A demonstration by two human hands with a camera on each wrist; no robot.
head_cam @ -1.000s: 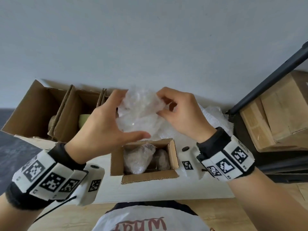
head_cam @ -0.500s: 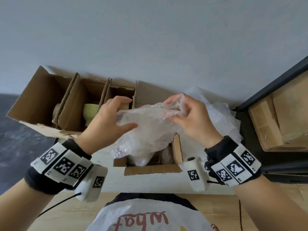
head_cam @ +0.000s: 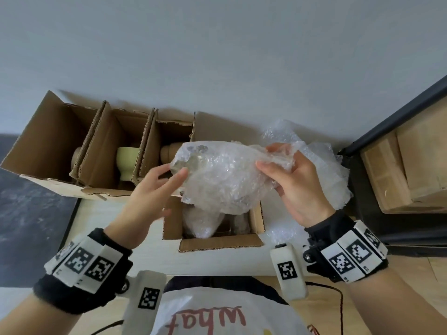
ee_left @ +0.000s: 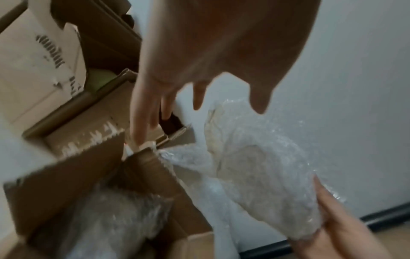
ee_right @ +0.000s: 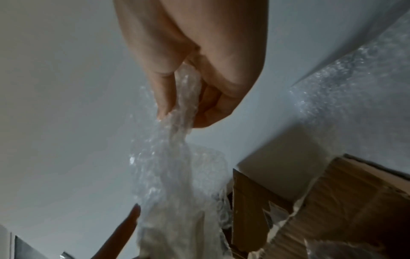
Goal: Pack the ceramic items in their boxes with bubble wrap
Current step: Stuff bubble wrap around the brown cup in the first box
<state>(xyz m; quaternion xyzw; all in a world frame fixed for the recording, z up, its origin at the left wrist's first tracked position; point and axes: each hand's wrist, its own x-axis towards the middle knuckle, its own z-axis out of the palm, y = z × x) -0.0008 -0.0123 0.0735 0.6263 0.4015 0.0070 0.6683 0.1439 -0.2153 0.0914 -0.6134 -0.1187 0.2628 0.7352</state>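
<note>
Right hand point(head_cam: 294, 187) grip pinching bubble wrap sheet point(head_cam: 222, 175), left hand point(head_cam: 154, 189) grip spread, fingertips grazing it; best lower gently into small box point(head_cam: 217, 243), tuck loosely over wrapped pieces

A plain pale grey wall point(head_cam: 217, 49) fills the upper part of the head view, evenly lit, with soft shadows along its foot. Below it stands a light, whitish table point(head_cam: 217, 262) with a thin dark edge on its left side. To the left of the table lies a dark, mottled grey floor point(head_cam: 26, 226). On the right stands a black metal-framed shelf point(head_cam: 399, 112) holding light plywood boxes point(head_cam: 411, 170). Nearest the camera, beyond the table's front edge, runs a light wooden floor point(head_cam: 411, 269).
</note>
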